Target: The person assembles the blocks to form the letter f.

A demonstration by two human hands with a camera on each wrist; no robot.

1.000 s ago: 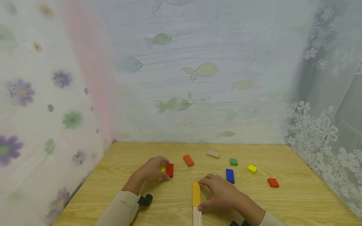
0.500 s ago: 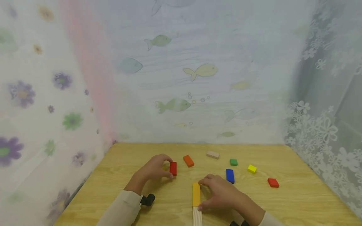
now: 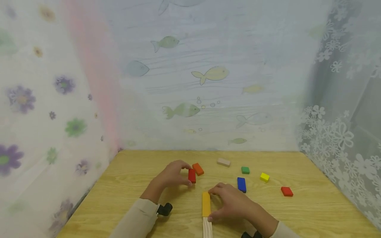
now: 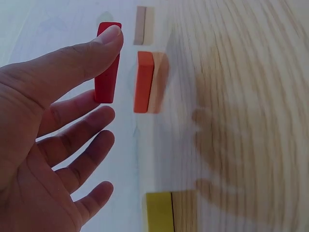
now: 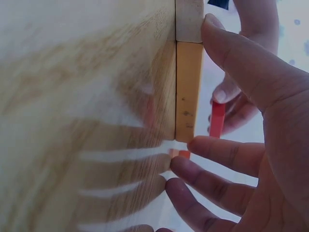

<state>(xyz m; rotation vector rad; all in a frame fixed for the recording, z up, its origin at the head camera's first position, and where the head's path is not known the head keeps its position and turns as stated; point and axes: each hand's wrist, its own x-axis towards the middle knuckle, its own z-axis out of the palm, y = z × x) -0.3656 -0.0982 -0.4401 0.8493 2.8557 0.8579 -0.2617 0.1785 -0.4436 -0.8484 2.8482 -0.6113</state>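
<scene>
My left hand (image 3: 172, 174) pinches a red block (image 3: 191, 176) between thumb and index finger. In the left wrist view the red block (image 4: 107, 79) is raised off the table, and the other fingers spread loosely. In front of me a yellow-orange block (image 3: 206, 204) lies end to end with a plain wooden block (image 3: 207, 228). My right hand (image 3: 233, 202) holds this pair: in the right wrist view the index fingertip is at the far end of the yellow-orange block (image 5: 189, 92), the thumb beside the plain wooden block (image 5: 189, 21) near the seam.
Behind the red block lies an orange block (image 3: 197, 169). A pale wooden block (image 3: 224, 162), a green block (image 3: 245, 170), a blue block (image 3: 241, 184), a yellow block (image 3: 264, 177) and another red block (image 3: 287, 191) lie rightward. Another yellow block (image 4: 160, 211) is hidden from the head view.
My left hand has carried the red block to the right, toward the orange block, and away from the yellow block at the left. My right hand has kept its place.
</scene>
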